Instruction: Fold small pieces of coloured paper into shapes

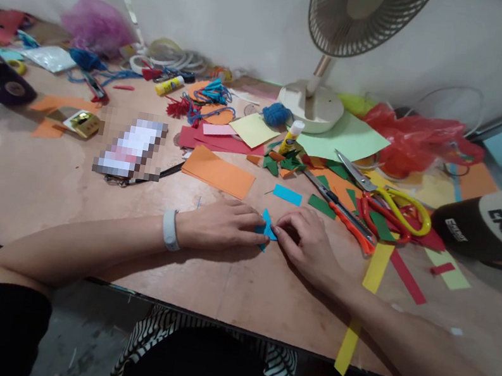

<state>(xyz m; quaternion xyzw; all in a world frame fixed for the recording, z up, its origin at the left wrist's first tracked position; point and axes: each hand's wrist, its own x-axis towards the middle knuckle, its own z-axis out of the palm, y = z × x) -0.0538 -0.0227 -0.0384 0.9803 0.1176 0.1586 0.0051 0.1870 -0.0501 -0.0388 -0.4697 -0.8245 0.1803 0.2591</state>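
Note:
Both my hands rest on a wooden table [38,191] and meet over a small piece of blue paper [268,224]. My left hand [220,224], with a white band on its wrist, presses its fingertips onto the paper's left side. My right hand [305,239] pinches the paper's right edge with curled fingers. Part of the paper is hidden under the fingers. A second blue paper rectangle [287,195] lies just beyond them.
An orange sheet [218,171], yellow-handled scissors [386,198], an orange utility knife [343,213], a glue stick [291,137], green and red paper scraps, yarn and a desk fan [315,106] crowd the table's far side. A long yellow strip [365,297] overhangs the near edge.

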